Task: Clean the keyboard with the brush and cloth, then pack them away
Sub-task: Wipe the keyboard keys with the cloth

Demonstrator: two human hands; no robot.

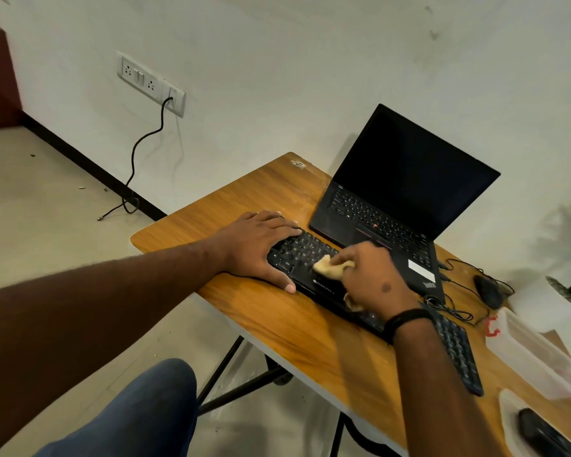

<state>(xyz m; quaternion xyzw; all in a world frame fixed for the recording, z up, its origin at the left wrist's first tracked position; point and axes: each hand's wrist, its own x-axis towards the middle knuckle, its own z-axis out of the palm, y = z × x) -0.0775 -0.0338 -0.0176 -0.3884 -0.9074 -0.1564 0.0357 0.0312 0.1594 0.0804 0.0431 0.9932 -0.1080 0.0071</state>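
Under the right hand [373,275], bunched soft cloth [330,267] gripped on keyboard [305,252]; limp, best held wadded; left hand [256,244] flat, steadying.

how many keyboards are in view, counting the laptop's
2. The black standalone keyboard lies on the wooden table under both hands. The laptop's built-in keyboard is just behind it, below the dark screen. None other shows.

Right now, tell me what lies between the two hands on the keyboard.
Head view: between the left hand and the right hand, only bare keyboard keys and the cloth bunched in the right hand.
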